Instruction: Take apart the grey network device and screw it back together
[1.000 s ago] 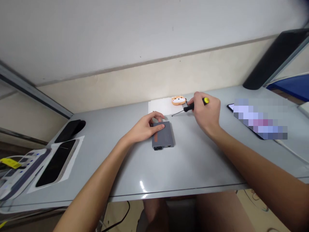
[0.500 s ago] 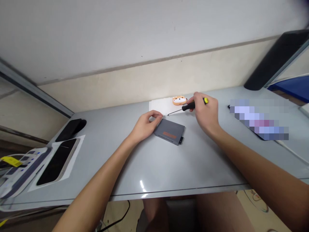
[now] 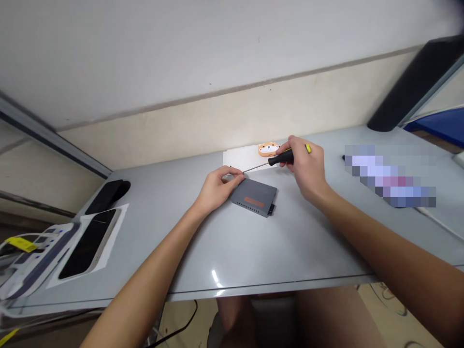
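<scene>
A flat dark grey box (image 3: 255,192) with vent holes, an orange label and a small black connector at one end lies on the table. My left hand (image 3: 221,187) rests at its far left corner, thumb and forefinger pinched together; whatever is between them is too small to make out. In my right hand (image 3: 306,164) is a screwdriver (image 3: 281,157) with a black and yellow handle. Its thin shaft points left and down, and the tip meets my left fingertips, partly hidden there.
Behind the hands, an orange and white animal-face case (image 3: 268,149) sits by white paper (image 3: 241,157). A pixelated phone-like object (image 3: 393,179) with a white cable lies right. Leftward are a black phone (image 3: 89,244), a power strip (image 3: 39,261) and a black object (image 3: 104,197).
The screwdriver has moved slightly left, bringing its tip from just beside my left fingertips right up to them. The box and my left hand have hardly shifted.
</scene>
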Tool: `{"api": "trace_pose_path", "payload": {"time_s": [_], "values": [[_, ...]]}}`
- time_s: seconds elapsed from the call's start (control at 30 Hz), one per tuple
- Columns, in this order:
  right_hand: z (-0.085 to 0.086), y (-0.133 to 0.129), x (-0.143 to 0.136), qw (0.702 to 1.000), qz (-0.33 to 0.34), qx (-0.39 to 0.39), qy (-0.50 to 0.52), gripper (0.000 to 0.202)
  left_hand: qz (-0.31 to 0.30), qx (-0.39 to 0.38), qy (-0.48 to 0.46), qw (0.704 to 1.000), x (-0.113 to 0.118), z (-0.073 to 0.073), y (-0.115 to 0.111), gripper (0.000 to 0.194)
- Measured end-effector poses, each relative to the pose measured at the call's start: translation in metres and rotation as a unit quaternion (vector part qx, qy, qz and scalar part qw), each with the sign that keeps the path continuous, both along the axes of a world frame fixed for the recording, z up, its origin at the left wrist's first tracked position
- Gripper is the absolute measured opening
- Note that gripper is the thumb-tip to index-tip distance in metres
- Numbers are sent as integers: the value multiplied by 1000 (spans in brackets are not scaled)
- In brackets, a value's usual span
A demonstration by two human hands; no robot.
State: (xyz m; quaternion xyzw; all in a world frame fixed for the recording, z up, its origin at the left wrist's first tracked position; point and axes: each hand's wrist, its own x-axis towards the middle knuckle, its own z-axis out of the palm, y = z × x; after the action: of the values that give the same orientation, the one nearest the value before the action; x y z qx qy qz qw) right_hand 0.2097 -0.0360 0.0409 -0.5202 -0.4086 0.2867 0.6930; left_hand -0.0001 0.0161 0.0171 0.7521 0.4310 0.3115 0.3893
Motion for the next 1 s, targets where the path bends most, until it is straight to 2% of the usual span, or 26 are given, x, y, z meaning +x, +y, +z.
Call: {"api": "trace_pose_path", "payload": {"time_s": [0.3, 0.53, 0.73, 0.93, 1.0], "values": [[4, -1, 1, 1000, -7, -10, 18, 36, 2, -6, -6, 1000, 0, -2, 2, 25], [2, -1, -1, 999, 20, 0, 28, 34, -4, -14, -24, 1000, 0, -4, 2, 33], [5, -2, -1, 1000, 5, -3, 23, 37, 6, 11, -15, 1000, -2, -2, 3, 33], [2, 1, 5, 1000, -20, -9, 19, 39, 89, 76, 50, 992, -8, 2, 22, 27], [-1, 3, 7, 999, -32, -15, 12, 38, 93, 92, 92, 987, -7, 1, 33, 27]]}}
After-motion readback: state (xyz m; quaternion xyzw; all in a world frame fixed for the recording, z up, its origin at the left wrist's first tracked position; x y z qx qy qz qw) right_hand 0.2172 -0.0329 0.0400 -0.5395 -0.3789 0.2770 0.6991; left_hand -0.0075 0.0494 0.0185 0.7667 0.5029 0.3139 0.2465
